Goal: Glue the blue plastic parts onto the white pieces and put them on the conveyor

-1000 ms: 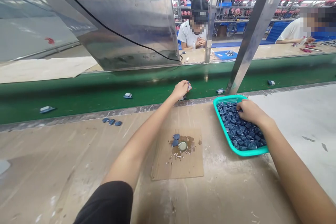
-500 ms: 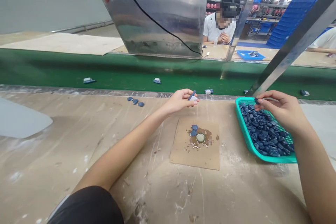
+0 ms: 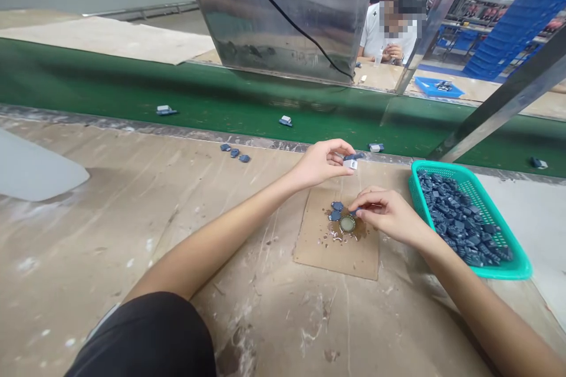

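My left hand [image 3: 325, 162] is closed on a small blue-and-white plastic part [image 3: 352, 163], held up above the far edge of a cardboard square [image 3: 336, 262]. Lower and to the right, my right hand [image 3: 391, 215] pinches a small dark blue plastic piece [image 3: 354, 211], mostly covered by its fingers, just over or at the rim of a bottle cap [image 3: 347, 224]. The cap lies in a patch of wet liquid on the cardboard and has a pale inside. Two dark blue pieces [image 3: 335, 215] lie beside it on the left.
A teal basket [image 3: 526, 265] of dark blue pieces stands at right. Three loose pieces [image 3: 234, 153] lie left. Blue-and-white parts [image 3: 286, 121] sit spaced along a green belt [image 3: 221, 103]. A slanted metal post [image 3: 486, 103] rises behind the basket. Across the belt sits a co-worker [image 3: 393, 41].
My right hand has moved left from the basket to the bottle cap with a blue piece. My left hand has turned its part slightly. Belt parts have shifted right, and the view has tilted.
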`<state>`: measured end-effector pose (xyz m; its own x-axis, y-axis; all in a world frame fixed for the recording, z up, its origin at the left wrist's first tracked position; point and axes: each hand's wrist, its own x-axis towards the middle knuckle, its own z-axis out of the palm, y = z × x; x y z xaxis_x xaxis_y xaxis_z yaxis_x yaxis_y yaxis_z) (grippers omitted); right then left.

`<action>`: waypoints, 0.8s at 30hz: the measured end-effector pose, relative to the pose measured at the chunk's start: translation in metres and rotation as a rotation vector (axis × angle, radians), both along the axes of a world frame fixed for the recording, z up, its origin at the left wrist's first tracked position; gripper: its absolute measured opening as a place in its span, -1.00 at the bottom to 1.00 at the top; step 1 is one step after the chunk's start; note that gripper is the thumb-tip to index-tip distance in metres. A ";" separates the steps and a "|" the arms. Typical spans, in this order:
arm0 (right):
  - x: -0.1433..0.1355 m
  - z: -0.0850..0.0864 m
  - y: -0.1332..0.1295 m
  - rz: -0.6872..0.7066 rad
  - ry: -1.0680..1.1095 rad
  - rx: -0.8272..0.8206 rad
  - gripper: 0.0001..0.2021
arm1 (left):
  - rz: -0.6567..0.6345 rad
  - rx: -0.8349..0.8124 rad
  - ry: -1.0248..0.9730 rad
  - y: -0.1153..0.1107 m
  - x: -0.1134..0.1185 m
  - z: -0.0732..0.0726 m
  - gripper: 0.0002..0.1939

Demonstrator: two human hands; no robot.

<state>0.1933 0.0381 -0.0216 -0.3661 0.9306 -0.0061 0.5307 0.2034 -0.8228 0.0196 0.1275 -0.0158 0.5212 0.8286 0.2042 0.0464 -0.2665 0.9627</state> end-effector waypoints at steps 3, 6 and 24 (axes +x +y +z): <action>-0.005 0.004 -0.002 0.010 -0.146 0.080 -0.80 | -0.029 0.017 -0.011 -0.002 0.001 0.001 -0.68; -0.011 0.001 -0.006 0.035 -0.226 0.144 -0.81 | -0.012 0.039 -0.008 -0.004 0.001 0.001 -0.69; 0.010 0.029 -0.010 -0.280 0.538 0.073 -0.67 | 0.176 0.808 0.216 -0.034 0.001 0.008 -0.86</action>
